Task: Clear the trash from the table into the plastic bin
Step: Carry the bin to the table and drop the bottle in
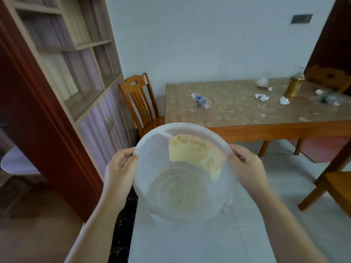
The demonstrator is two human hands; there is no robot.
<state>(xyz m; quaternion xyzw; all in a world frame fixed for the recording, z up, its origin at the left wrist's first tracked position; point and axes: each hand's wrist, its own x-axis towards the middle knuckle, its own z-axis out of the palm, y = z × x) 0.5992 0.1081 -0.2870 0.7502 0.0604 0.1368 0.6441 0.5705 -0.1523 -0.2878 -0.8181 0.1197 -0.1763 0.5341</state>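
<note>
I carry a translucent white plastic bin (152, 168) in front of me above the floor. My left hand (119, 168) grips its left rim and my right hand (245, 166) grips its right rim. A yellowish patch (195, 152) shows on the bin's far inner wall. Ahead stands the table (237, 128) with a patterned cover. On it lie a crushed plastic bottle (202, 100), crumpled white paper scraps (262, 97) (284, 100), another clear bottle (331, 99) at the right, and small bits scattered about.
A gold canister (294, 86) stands on the table near the back right. Wooden chairs stand at the table's left end (139, 101), behind it (328, 77) and at my right (334, 181). A cabinet with shelves (79, 73) lines the left wall. Light floor tiles (209, 240) lie below.
</note>
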